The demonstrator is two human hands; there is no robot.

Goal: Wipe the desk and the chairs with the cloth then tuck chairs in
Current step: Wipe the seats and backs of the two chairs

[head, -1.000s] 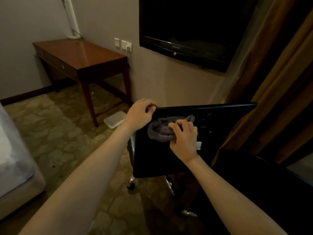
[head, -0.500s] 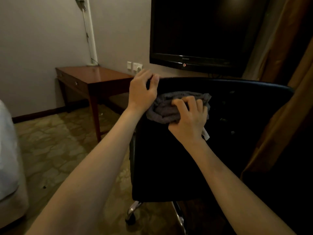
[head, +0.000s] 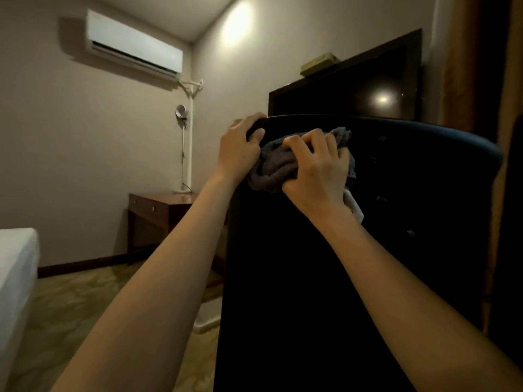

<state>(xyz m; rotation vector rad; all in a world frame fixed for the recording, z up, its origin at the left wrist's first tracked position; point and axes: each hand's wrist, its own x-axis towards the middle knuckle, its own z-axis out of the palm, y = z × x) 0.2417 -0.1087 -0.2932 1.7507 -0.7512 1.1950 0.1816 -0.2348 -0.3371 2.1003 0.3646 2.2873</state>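
Observation:
A black chair [head: 325, 278] fills the lower right, its tall back facing me. My left hand [head: 240, 148] grips the top left corner of the chair back. My right hand [head: 314, 168] presses a bunched grey cloth [head: 271, 171] against the upper part of the back, just below the top edge; a white tag [head: 353, 205] hangs from the cloth. The brown wooden desk [head: 158, 205] stands against the far wall at mid left, partly hidden by my left arm and the chair.
A dark television [head: 348, 91] hangs on the wall behind the chair. A floor lamp [head: 182, 142] stands on the desk's far end, an air conditioner [head: 133, 46] above. A white bed [head: 14, 267] is at the left edge, brown curtains [head: 481, 66] at the right.
The view has tilted upward, so the chair back looms larger. Both hands stay at the chair's top; the right hand with the cloth has shifted slightly left towards the left hand.

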